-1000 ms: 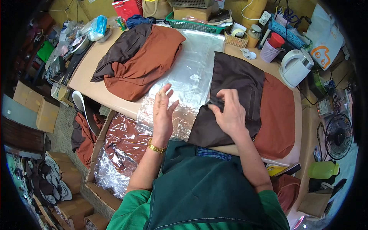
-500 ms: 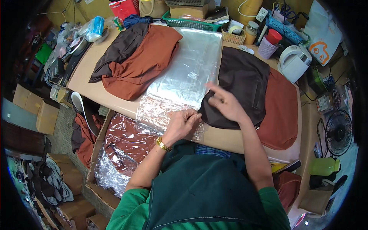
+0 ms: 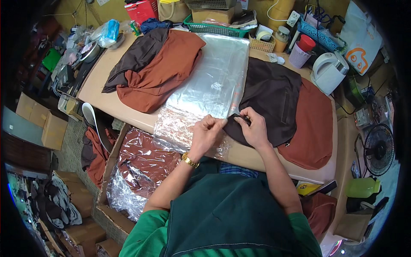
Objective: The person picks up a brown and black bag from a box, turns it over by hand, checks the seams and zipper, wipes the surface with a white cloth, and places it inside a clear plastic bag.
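My left hand [image 3: 209,128], gold watch on its wrist, pinches at the seam between the clear plastic bags [image 3: 201,77] and a dark brown fabric piece [image 3: 267,98]; what exactly is between its fingertips is too small to make out. Just right of it, my right hand [image 3: 253,128] grips the near corner of that dark fabric, its fingertips curled on the cloth. Rust fabric [image 3: 311,122] extends from the dark piece's right side. Another pile, of rust fabric [image 3: 158,81] and dark fabric [image 3: 139,55], lies on the table's left part, partly over the bags.
The padded table [image 3: 98,90] has baskets [image 3: 218,32], cups [image 3: 306,43] and a white kettle [image 3: 329,73] along its back and right. Below the near edge sits an open carton with wrapped rust fabric [image 3: 141,158]; a black fan [image 3: 379,150] stands far right, cartons [image 3: 51,124] far left.
My left hand has moved right and closed from a loose open pose. My right hand lifted, then came back to the cloth. The dark fabric's near edge has shifted back, baring more table front.
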